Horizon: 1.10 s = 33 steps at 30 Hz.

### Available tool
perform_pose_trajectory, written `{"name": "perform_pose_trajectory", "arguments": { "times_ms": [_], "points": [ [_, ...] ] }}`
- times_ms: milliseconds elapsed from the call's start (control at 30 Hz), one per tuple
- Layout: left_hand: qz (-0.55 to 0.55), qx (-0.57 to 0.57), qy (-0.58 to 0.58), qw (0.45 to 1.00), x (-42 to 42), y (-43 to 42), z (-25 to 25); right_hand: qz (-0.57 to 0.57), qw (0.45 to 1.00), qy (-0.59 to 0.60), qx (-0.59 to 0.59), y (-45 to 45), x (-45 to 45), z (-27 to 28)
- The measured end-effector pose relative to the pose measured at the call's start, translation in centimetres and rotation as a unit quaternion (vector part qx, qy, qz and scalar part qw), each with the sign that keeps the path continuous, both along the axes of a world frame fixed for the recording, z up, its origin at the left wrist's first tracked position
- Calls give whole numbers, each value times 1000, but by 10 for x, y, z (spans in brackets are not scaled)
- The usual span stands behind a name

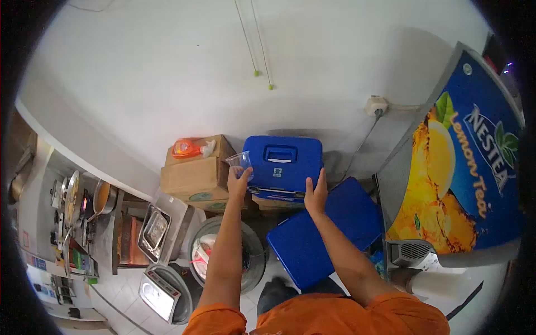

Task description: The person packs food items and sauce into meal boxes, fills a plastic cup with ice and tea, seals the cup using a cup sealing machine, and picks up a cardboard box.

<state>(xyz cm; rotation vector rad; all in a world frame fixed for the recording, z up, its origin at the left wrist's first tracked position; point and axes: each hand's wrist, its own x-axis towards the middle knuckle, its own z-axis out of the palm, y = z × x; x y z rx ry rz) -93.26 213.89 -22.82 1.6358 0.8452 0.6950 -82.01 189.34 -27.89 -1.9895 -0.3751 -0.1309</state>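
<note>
My left hand (239, 181) is closed around a clear plastic cup (237, 160), which tilts in front of the left edge of a blue cooler box (283, 159). The cooler box has a handle set into its lid and stands against the wall, its lid down. At its front right corner is my right hand (316, 192), with thumb and fingers stretched and apart. Whether those fingers press on the cooler box I cannot tell. A second, larger blue box (312, 245) lies below my right hand.
Left of the cooler box stands a cardboard box (195, 173) carrying an orange bottle (186, 148). A round tub (257, 262), a scale (159, 293) and metal trays (155, 229) lie lower left. Pans (103, 198) sit far left. A Nestea-branded fridge (458, 162) stands right.
</note>
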Motion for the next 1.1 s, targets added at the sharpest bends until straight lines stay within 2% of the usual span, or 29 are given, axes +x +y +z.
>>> {"name": "perform_pose_trajectory", "arguments": {
  "times_ms": [67, 167, 200, 267, 300, 333, 367, 400, 433, 500, 533, 600, 700, 767, 833, 900, 1000, 1033, 1100],
  "points": [
    [11, 18, 15, 1000, -7, -9, 0, 12, 1000, -20, -7, -6, 15, 1],
    [-2, -49, -37, 998, -24, -23, 7, 29, 999, 4, -27, -14, 35, 29],
    [15, -48, -47, 998, -27, -30, 36, 35, 999, 22, -29, -15, 40, 53],
    [1, -93, -85, 992, -25, -20, 78, 61, 995, 62, 42, -14, 62, 96],
    [-4, -116, -155, 981, -17, 5, 79, 77, 974, 116, 181, -9, 73, 117],
    [-7, -136, -228, 964, -7, 29, 80, 92, 930, 164, 316, -3, 84, 138],
    [-32, -139, -267, 953, 7, 34, 105, 106, 865, 208, 444, 4, 89, 148],
    [-58, -138, -309, 939, 22, 39, 132, 95, 923, 168, 334, 13, 90, 143],
    [-78, -138, -311, 937, 40, 54, 129, 81, 964, 125, 219, 25, 91, 127],
    [-109, -114, -297, 942, 75, 80, 118, 200, 979, 24, -1, 52, 96, 69],
    [-118, -93, -277, 949, 89, 88, 110, 331, 937, -26, -105, 64, 97, 28],
    [-129, -59, -253, 957, 100, 98, 94, 479, 807, -65, -340, 82, 90, -22],
    [-128, -14, -205, 970, 92, 103, 79, 455, 684, 12, -570, 116, 83, -33],
    [-113, 14, -131, 985, 57, 75, 57, 468, 644, -11, -606, 127, 75, -25],
    [-113, -103, -183, 971, 25, 46, 11, 465, 624, -24, -627, 136, 69, -35],
    [-111, -23, -193, 975, 2, 24, -37, 450, 621, -34, -641, 135, 71, -61],
    [-61, 43, -193, 978, -7, 5, -46, 546, 554, -57, -626, 124, 85, -85],
    [-48, 36, -198, 978, -6, 4, -45, 570, 518, -41, -637, 122, 93, -78],
    [-24, 27, -208, 977, 1, 7, -39, 612, 444, -11, -654, 124, 105, -28]
  ]
}}
